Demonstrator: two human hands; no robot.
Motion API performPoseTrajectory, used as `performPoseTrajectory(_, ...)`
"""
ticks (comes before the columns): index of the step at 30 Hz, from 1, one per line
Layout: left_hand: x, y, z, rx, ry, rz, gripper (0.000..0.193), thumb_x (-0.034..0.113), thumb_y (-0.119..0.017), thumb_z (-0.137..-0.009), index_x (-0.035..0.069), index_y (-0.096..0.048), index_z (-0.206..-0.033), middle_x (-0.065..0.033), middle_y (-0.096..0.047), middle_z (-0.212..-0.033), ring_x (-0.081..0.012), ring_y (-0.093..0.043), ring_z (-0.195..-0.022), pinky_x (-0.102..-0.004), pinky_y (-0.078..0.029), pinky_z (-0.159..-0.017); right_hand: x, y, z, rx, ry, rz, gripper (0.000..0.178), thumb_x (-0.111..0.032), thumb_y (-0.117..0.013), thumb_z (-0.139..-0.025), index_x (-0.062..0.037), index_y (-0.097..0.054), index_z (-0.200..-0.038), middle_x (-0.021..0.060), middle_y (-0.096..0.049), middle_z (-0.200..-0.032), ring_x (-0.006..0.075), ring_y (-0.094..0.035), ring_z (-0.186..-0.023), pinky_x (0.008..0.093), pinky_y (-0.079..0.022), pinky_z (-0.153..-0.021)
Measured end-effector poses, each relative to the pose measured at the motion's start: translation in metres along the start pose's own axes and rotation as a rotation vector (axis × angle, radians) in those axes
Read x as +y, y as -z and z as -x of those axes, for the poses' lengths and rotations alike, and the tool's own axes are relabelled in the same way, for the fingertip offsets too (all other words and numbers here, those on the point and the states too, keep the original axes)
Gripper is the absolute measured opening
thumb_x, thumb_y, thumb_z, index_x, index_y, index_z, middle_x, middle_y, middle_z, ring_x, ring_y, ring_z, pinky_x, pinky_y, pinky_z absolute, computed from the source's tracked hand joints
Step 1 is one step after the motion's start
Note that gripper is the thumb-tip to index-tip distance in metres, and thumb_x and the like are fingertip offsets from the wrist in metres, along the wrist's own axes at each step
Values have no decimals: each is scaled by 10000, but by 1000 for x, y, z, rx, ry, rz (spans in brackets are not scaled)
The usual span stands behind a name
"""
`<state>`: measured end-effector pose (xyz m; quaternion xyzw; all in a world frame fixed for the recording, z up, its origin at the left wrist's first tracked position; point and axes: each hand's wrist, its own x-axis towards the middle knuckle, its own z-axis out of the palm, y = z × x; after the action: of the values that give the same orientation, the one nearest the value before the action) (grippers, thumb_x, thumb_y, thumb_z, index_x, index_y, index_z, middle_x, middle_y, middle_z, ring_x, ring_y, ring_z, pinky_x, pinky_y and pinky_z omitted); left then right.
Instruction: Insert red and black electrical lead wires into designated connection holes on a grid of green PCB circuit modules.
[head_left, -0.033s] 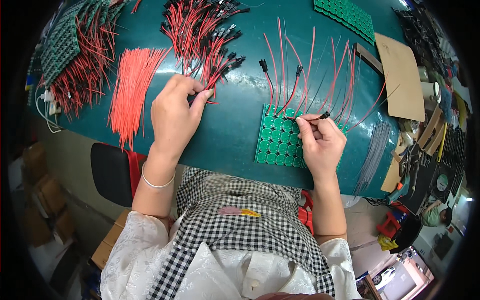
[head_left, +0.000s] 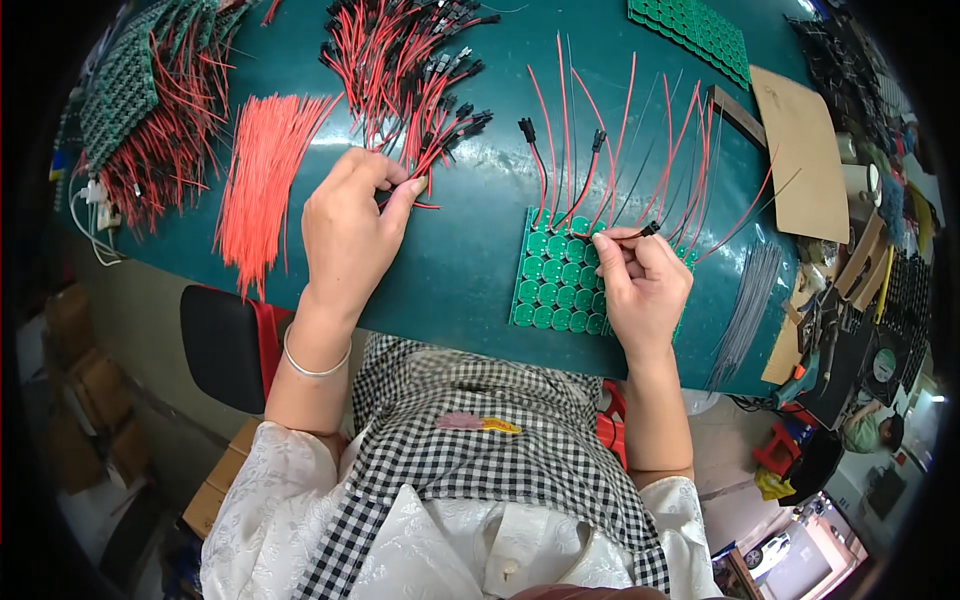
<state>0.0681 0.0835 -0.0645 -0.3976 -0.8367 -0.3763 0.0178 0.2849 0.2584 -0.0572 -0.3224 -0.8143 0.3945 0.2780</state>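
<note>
My left hand (head_left: 352,225) is closed, thumb and fingertips pinching red-and-black connector wires at the near end of a large pile of connector wires (head_left: 375,60). Between the thumb and fingers of my right hand (head_left: 648,290) is a short connector wire with a black plug (head_left: 650,229), held over the upper edge of a green circuit board panel (head_left: 550,295). Rows of round boards make up this panel, and my right hand covers part of it. Two wires with black plugs (head_left: 527,130) and several long red and dark wires (head_left: 630,110) stand out from its far edge.
A bundle of red wires (head_left: 262,190) lies left of my left hand. Farther left are wired panels (head_left: 125,110). Grey wires (head_left: 748,310) lie right of my right hand. Stacked green panels (head_left: 700,35), a dark bar (head_left: 735,117) and cardboard (head_left: 800,150) are at the far right.
</note>
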Motion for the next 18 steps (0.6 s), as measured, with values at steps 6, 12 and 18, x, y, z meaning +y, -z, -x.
performPoseTrajectory(6, 5, 4, -2, 23, 109, 129, 135, 30, -804, -830, -17, -676, -831, -3, -597, -743, -42, -357, -537, -235, -306, -494, 7, 2, -1, 0, 61, 47, 143, 15, -779, -849, 45, -652, -790, 79, -668, -745, 114, -621, -559, 256, -468, -476)
performPoseTrajectory(12, 2, 6, -1, 44, 223, 243, 109, 16, -789, -863, -22, -688, -847, 45, -566, -764, -5, -339, -573, -205, -266, -507, 4, 4, -2, -9, 32, 37, 135, 13, -770, -858, 46, -654, -797, 76, -659, -744, 109, -622, -563, 248, -480, -476)
performPoseTrajectory(18, 1, 9, 2, 39, 244, 389, 88, -15, -763, -883, -38, -679, -868, 12, -604, -866, 1, -412, -615, -178, -319, -544, 1, 4, -1, -26, -7, -5, 118, 4, -760, -872, 46, -667, -812, 69, -655, -747, 85, -626, -569, 228, -500, -476)
